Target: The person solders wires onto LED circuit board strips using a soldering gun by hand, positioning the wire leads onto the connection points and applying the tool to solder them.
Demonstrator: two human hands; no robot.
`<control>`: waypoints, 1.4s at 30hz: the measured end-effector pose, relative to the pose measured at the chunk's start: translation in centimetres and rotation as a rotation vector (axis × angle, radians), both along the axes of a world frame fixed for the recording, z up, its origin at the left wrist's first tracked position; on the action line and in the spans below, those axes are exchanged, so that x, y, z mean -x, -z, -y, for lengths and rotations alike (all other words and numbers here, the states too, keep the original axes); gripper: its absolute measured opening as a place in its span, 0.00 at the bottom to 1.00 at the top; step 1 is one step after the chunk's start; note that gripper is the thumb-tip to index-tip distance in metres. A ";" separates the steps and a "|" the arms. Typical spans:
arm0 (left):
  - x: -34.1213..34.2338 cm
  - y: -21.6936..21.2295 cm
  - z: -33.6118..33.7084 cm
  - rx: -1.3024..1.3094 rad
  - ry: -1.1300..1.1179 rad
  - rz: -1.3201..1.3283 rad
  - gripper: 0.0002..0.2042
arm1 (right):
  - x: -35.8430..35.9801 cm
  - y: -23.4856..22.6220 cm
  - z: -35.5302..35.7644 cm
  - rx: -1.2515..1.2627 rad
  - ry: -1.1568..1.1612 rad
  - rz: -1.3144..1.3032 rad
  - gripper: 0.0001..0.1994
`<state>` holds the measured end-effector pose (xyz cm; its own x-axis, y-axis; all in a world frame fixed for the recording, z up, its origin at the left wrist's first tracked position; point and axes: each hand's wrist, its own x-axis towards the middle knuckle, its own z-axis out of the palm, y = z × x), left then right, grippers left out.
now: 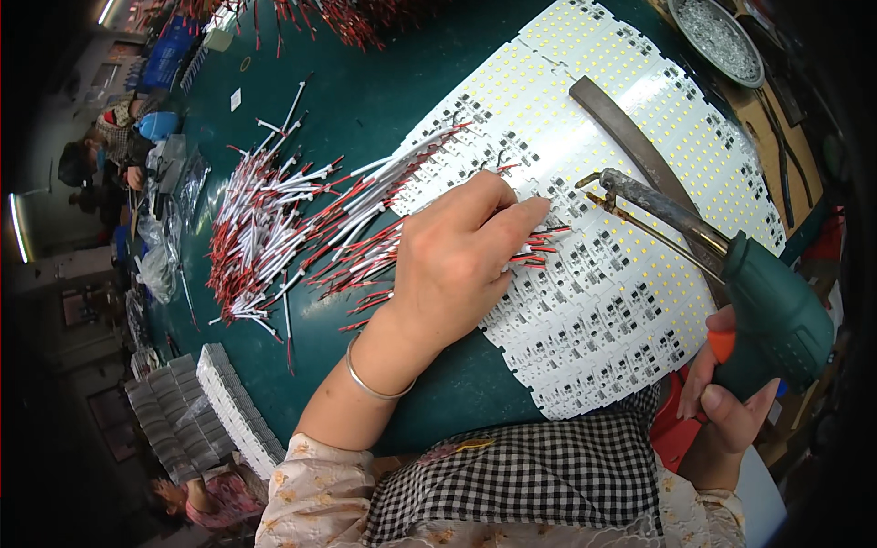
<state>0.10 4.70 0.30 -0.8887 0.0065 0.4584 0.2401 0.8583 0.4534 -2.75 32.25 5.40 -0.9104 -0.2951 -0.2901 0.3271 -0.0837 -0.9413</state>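
My left hand (pixel 457 251) is closed in a pinch over a sheet of white circuit boards (pixel 630 183) dotted with small yellow LEDs and black parts. What its fingertips hold is hidden. Red and white wires (pixel 361 260) pass under and beside this hand, and several bare ends lie on the boards by its fingers. My right hand (pixel 731 411) grips a green soldering gun (pixel 772 310) with an orange trigger. The gun's bent tip and thin brass-coloured tube point at the boards, to the right of my left fingers.
A loose heap of red and white wires (pixel 265 237) covers the green table (pixel 338 110) at left; more wires lie at the far edge. A dark curved metal strip (pixel 630 137) lies across the boards. A metal bowl (pixel 717 41) stands far right. Stacked white pieces (pixel 233 402) and other people are at left.
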 end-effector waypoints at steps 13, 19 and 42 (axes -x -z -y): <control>0.2 -0.5 -0.1 -0.069 -0.013 0.112 0.23 | 0.2 -0.3 0.7 -0.050 -0.076 0.059 0.30; 0.2 -0.8 -0.2 -0.116 0.002 0.141 0.23 | -0.2 1.3 0.0 -0.085 -0.093 -0.014 0.31; 0.2 -0.5 -0.1 -0.077 0.020 0.096 0.21 | 1.4 1.1 -0.1 0.076 -0.046 -0.089 0.31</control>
